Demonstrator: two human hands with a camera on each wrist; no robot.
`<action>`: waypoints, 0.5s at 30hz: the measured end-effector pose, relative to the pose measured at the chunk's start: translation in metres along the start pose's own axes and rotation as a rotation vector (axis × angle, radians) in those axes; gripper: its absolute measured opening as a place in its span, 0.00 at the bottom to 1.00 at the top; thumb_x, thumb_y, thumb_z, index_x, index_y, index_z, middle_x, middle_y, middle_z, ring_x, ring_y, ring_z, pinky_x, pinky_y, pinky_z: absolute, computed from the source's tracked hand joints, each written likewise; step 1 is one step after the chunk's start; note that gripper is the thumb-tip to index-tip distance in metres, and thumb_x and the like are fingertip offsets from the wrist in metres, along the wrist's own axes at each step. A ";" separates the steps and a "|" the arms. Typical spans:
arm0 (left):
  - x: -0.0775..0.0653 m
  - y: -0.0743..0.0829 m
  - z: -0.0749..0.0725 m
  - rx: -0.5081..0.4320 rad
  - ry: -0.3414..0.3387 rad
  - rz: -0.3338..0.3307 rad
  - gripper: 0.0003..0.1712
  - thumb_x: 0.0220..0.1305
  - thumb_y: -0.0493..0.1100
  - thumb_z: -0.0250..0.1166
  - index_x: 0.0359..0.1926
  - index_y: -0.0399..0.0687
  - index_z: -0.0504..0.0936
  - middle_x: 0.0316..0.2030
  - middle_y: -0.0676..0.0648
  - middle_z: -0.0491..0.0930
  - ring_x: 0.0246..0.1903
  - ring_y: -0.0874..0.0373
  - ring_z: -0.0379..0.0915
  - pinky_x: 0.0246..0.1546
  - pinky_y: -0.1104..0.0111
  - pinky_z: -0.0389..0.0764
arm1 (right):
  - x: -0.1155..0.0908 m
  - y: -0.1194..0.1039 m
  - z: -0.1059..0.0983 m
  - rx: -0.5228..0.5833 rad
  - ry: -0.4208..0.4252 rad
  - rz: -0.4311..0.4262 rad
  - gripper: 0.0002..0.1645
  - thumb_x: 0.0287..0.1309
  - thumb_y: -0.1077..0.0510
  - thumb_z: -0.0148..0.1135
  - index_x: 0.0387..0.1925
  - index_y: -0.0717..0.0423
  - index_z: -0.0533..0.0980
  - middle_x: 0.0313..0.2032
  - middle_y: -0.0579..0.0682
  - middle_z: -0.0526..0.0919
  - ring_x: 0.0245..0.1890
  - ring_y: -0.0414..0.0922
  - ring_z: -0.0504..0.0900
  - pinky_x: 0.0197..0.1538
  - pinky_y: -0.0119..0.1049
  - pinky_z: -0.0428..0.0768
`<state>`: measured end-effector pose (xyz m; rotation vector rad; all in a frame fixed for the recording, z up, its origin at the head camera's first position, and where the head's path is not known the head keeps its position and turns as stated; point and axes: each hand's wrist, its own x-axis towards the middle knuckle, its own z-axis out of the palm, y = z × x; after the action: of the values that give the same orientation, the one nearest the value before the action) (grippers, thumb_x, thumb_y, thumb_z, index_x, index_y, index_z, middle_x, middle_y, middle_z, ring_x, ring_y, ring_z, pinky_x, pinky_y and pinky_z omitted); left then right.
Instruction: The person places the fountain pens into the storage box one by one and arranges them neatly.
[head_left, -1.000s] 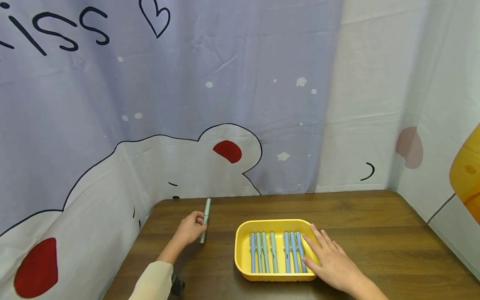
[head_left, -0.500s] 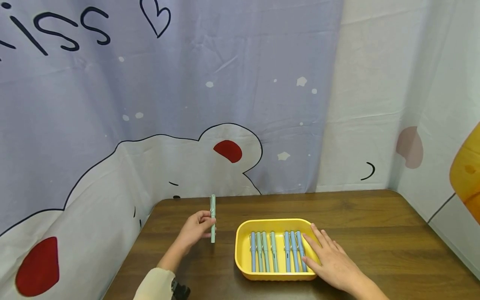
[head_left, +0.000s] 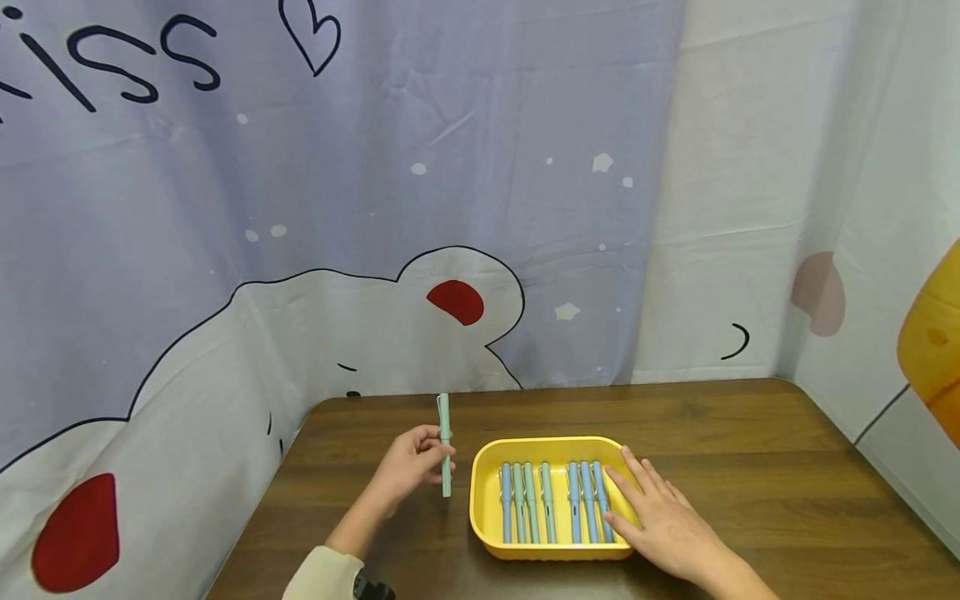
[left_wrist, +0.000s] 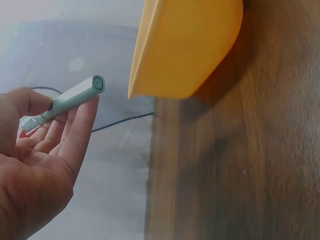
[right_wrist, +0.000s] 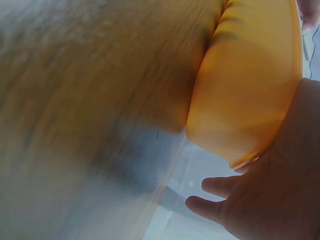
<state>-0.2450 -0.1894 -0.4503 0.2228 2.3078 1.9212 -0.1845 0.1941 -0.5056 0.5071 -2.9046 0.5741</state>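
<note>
Between thumb and fingers, my left hand (head_left: 408, 462) pinches a light green pen (head_left: 445, 446) with a metal clip, held nearly upright left of the yellow tray (head_left: 487, 546). In the left wrist view the end of the green pen (left_wrist: 77, 95) points toward the tray's outer wall (left_wrist: 185, 50). My right hand (head_left: 667, 521) rests on the tray's right rim with its fingers spread and straight. Inside lie several pens in a row: a blue pen (head_left: 506, 504) at the left, then green pens (head_left: 532, 504), a gap, and blue pens (head_left: 587, 504) at the right.
The brown wooden table (head_left: 750, 467) extends around the tray. Behind it hangs a printed curtain (head_left: 570, 250), which also runs along both sides. A dark device (head_left: 372, 587) sits at my left wrist.
My left hand has moved right toward the tray with the green pen, which has turned from slanted to nearly upright. My right hand and the tray stay where they were.
</note>
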 end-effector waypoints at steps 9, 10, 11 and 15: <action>-0.002 0.000 0.013 -0.038 -0.030 0.027 0.20 0.70 0.36 0.63 0.57 0.29 0.72 0.41 0.37 0.82 0.39 0.47 0.84 0.40 0.55 0.87 | -0.001 -0.001 -0.001 0.001 0.013 -0.010 0.40 0.69 0.35 0.56 0.74 0.49 0.67 0.79 0.56 0.51 0.73 0.67 0.60 0.64 0.72 0.64; -0.002 0.000 0.015 -0.043 -0.033 0.030 0.20 0.70 0.36 0.63 0.58 0.28 0.71 0.42 0.35 0.82 0.39 0.47 0.85 0.40 0.54 0.87 | -0.001 -0.001 -0.001 0.000 0.015 -0.011 0.40 0.69 0.35 0.57 0.74 0.49 0.67 0.79 0.56 0.51 0.73 0.67 0.60 0.64 0.72 0.64; -0.002 0.000 0.016 -0.043 -0.033 0.030 0.21 0.70 0.36 0.63 0.58 0.28 0.71 0.43 0.35 0.82 0.38 0.48 0.85 0.40 0.54 0.87 | -0.001 -0.001 -0.001 0.000 0.017 -0.012 0.39 0.69 0.35 0.57 0.74 0.49 0.67 0.79 0.56 0.52 0.73 0.67 0.60 0.64 0.72 0.64; -0.001 -0.001 0.023 -0.019 -0.025 0.038 0.22 0.69 0.36 0.64 0.58 0.29 0.71 0.41 0.36 0.83 0.37 0.50 0.85 0.38 0.56 0.87 | -0.001 -0.001 -0.001 0.002 0.016 -0.011 0.39 0.69 0.35 0.57 0.73 0.50 0.68 0.79 0.56 0.52 0.73 0.67 0.60 0.64 0.71 0.64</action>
<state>-0.2394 -0.1680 -0.4550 0.2887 2.2841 1.9459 -0.1832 0.1935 -0.5046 0.5161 -2.8843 0.5766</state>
